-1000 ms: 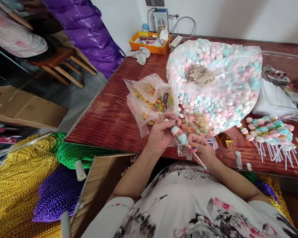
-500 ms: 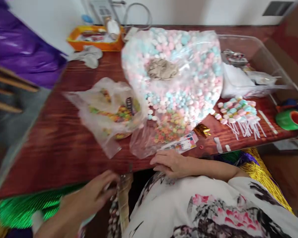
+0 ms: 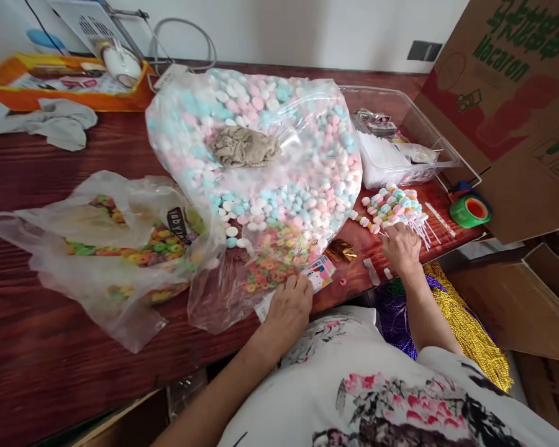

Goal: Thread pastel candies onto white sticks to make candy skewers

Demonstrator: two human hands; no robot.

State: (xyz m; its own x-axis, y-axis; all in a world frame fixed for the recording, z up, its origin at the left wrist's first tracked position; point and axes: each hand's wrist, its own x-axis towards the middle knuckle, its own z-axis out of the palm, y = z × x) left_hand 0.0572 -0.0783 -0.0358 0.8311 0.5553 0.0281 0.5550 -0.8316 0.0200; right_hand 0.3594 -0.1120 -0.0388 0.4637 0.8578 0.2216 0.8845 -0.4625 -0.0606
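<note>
Two plastic bags cover much of the table: the big bag of pastel candies and, left of it, a smaller bag of coloured rings. Right of the big bag lie the candy sticks. The right hand rests palm-down on their ends, fingers loosely bent, grip not clear. The left hand lies flat and open at the table edge, fingertips against a printed card.
</note>
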